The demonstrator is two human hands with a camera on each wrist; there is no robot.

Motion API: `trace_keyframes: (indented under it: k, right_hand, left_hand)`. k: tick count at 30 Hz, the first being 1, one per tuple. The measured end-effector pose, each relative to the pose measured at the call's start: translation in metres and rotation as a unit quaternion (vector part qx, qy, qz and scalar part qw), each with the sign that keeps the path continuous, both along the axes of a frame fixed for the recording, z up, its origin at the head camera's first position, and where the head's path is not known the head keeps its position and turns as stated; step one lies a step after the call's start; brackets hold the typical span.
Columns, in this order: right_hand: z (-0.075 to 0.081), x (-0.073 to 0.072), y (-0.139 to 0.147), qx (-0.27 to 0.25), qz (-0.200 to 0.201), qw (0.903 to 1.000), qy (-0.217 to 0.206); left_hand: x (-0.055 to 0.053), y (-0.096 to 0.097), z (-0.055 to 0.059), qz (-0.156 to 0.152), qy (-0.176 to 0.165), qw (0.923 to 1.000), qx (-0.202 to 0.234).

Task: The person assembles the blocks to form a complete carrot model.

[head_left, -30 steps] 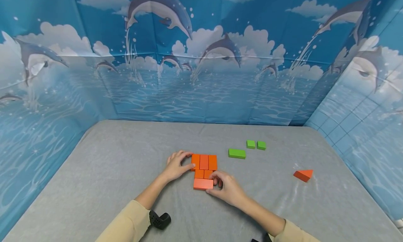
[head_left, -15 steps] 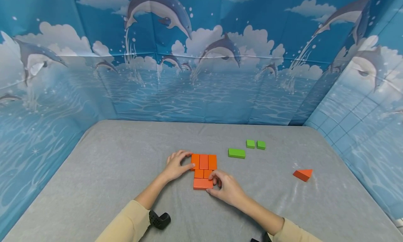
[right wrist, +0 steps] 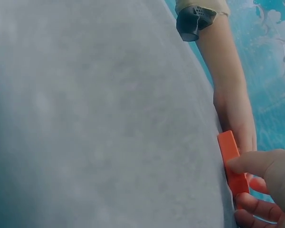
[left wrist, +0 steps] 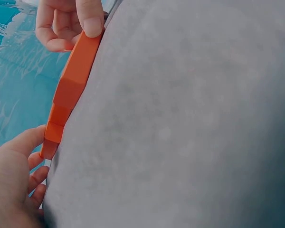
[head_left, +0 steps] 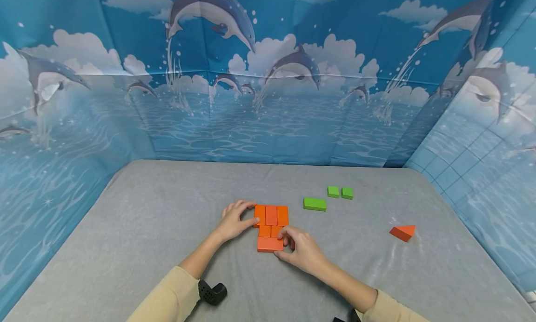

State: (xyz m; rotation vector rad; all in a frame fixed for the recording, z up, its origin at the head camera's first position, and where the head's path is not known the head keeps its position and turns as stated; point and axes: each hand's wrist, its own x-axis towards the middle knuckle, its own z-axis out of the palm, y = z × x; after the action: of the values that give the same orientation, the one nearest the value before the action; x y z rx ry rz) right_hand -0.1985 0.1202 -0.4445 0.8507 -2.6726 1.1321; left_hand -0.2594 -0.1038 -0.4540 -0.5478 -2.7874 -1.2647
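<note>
Orange blocks lie flat on the grey cloth, pushed close together. Three upright rectangles [head_left: 271,215] make up the back row, two small blocks [head_left: 264,231] sit in the middle, and a long orange block [head_left: 270,244] lies crosswise in front. My left hand [head_left: 232,223] holds the left block of the back row, thumb on its side and index finger at its far corner. At the right end of the long block, my right hand [head_left: 303,252] has its thumb at the front edge and a curled index finger behind. The right wrist view shows that thumb against the orange side [right wrist: 232,154].
Behind the orange group, to the right, lie a long green block [head_left: 315,204] and two small green blocks [head_left: 333,191]. An orange triangular block [head_left: 403,233] sits farther right. A dolphin-print curtain [head_left: 268,126] rises along the back edge of the cloth.
</note>
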Motion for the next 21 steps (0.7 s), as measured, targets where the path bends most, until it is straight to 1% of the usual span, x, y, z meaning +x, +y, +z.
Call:
trace_keyframes:
  k: [4, 7, 10, 13, 17, 21]
  right_hand:
    - [0.006, -0.003, 0.009, -0.034, 0.023, 0.9991, 0.005]
    - [0.016, -0.007, 0.024, -0.058, 0.020, 0.9979, 0.021]
    - [0.026, -0.012, 0.047, -0.072, -0.001, 0.9966, 0.039]
    - [0.032, -0.017, 0.075, -0.075, -0.032, 0.9949, 0.060]
    - [0.039, -0.020, 0.114, -0.049, -0.078, 0.9938, 0.062]
    - [0.042, -0.020, 0.154, -0.016, -0.105, 0.9929, 0.053]
  left_hand:
    - [0.000, 0.000, 0.000, -0.002, -0.001, 1.0000, 0.001]
    - [0.000, 0.000, 0.000, -0.004, -0.001, 1.0000, 0.002]
    - [0.000, 0.000, 0.000, -0.005, -0.002, 1.0000, 0.003]
    - [0.000, 0.000, 0.000, -0.005, -0.002, 1.0000, 0.000]
    - [0.001, 0.000, 0.000, -0.005, -0.005, 1.0000, -0.004]
    - [0.000, 0.000, 0.000, -0.007, -0.006, 1.0000, -0.001]
